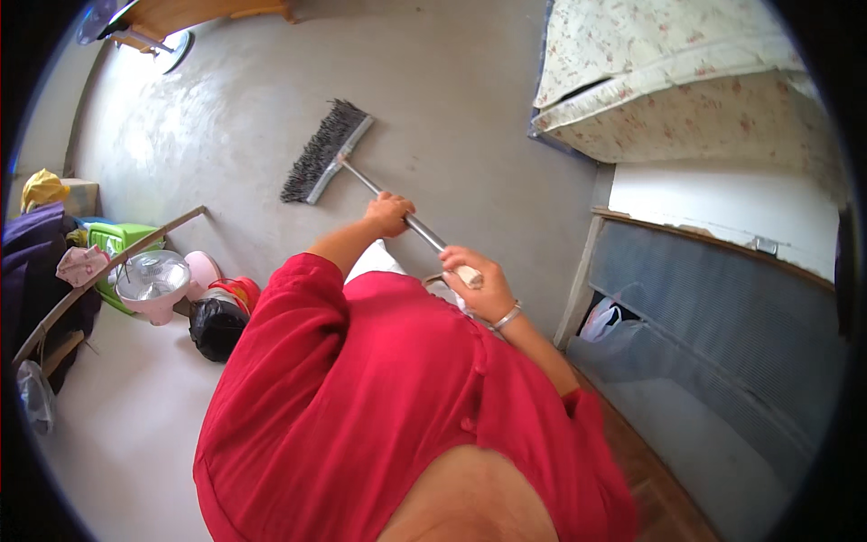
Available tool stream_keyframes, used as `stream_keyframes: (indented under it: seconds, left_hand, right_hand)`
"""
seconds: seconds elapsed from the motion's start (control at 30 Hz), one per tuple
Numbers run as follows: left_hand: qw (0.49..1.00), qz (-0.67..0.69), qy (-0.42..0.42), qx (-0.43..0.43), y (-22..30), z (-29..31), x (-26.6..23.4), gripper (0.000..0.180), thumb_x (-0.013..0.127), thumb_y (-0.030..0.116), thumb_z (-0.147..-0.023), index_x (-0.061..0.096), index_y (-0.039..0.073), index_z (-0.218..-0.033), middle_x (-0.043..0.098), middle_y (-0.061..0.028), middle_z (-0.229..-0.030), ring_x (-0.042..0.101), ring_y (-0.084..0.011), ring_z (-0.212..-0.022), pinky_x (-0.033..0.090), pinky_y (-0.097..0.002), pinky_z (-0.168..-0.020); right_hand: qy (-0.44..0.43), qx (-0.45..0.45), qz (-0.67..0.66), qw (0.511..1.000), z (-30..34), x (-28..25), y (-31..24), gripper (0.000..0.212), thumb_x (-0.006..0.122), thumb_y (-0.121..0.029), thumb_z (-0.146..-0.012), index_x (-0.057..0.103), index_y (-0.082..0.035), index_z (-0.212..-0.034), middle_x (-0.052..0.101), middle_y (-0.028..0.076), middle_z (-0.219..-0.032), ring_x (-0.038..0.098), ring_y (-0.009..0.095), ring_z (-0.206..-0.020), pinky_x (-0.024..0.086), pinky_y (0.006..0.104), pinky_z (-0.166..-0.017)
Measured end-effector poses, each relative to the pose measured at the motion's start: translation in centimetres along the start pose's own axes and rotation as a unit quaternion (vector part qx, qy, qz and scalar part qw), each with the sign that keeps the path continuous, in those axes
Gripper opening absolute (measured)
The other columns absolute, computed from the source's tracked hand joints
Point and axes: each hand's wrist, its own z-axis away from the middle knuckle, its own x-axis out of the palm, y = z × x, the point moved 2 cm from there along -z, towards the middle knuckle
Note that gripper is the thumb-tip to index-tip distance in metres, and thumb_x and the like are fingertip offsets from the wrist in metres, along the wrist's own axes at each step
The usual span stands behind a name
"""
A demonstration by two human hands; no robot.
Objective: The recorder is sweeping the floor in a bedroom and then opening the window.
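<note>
A mop with dark grey shaggy strands lies on the grey floor ahead of me. Its pale clamp bar joins a metal handle that slants back toward my body. My left hand is wrapped round the handle partway down. Closer to me, my right hand, with a bracelet at the wrist, grips the handle near its pale top end. The undersides of both grips are hidden.
At left stand a green basket, a pink heater with a wire cage, a black bag and a leaning wooden stick. A floral mattress and grey-panelled cabinet border the right. A fan base stands far left.
</note>
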Motion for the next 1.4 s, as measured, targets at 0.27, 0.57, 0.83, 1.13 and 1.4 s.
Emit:
stream_keyframes:
  seconds: [0.27,0.57,0.83,1.13,1.4]
  left_hand:
    - [0.974,0.056,-0.088,0.201,22.0,-1.2,7.0,0.032,0.064,0.034,-0.07,0.061,0.02,-0.099,0.059,-0.0036,-0.103,0.05,-0.0234,-0.105,0.039,-0.0407,-0.085]
    - [0.892,0.071,-0.045,0.443,35.1,0.9,5.0,0.027,0.064,0.033,-0.067,0.06,0.013,-0.085,0.062,-0.0062,-0.079,0.059,-0.0263,-0.081,0.036,-0.0411,-0.084]
    - [0.805,0.191,0.102,0.553,38.7,3.9,-6.4,0.02,0.062,0.029,-0.065,0.055,0.01,-0.065,0.057,-0.007,-0.061,0.057,-0.027,-0.067,0.037,-0.0381,-0.081]
    - [0.758,0.213,0.249,0.564,30.1,1.2,-18.5,0.025,0.061,0.028,-0.064,0.046,0.011,-0.056,0.049,-0.0058,-0.05,0.053,-0.0262,-0.054,0.04,-0.0352,-0.068]
    - [0.834,0.062,0.343,0.427,12.7,-7.0,-30.1,0.017,0.064,0.021,-0.057,0.05,0.013,-0.058,0.05,-0.0037,-0.05,0.053,-0.0256,-0.054,0.042,-0.0358,-0.072]
  right_hand:
    - [0.073,0.077,0.067,0.992,14.2,-14.1,-5.0,0.006,0.058,0.0,-0.073,0.055,-0.001,-0.078,0.06,0.009,-0.092,0.057,0.017,-0.089,0.043,0.0289,-0.079]
    - [0.081,-0.021,0.249,0.965,17.0,-17.2,-13.5,0.012,0.061,-0.001,-0.068,0.056,0.0,-0.078,0.062,0.011,-0.082,0.061,0.022,-0.073,0.047,0.0286,-0.066]
    - [0.142,-0.188,0.305,0.923,16.2,-19.9,-22.9,0.015,0.064,-0.01,-0.065,0.054,-0.002,-0.073,0.061,0.015,-0.068,0.061,0.021,-0.057,0.048,0.0279,-0.053]
    - [0.12,-0.359,0.231,0.896,8.6,-21.7,-25.4,0.024,0.059,-0.018,-0.073,0.043,-0.001,-0.078,0.051,0.018,-0.067,0.032,0.007,-0.034,0.026,0.0155,-0.028]
    - [0.122,-0.313,0.063,0.94,-10.3,-16.4,-22.8,0.017,0.068,-0.007,-0.068,0.054,-0.004,-0.077,0.061,0.017,-0.076,0.059,0.02,-0.061,0.046,0.0283,-0.058]
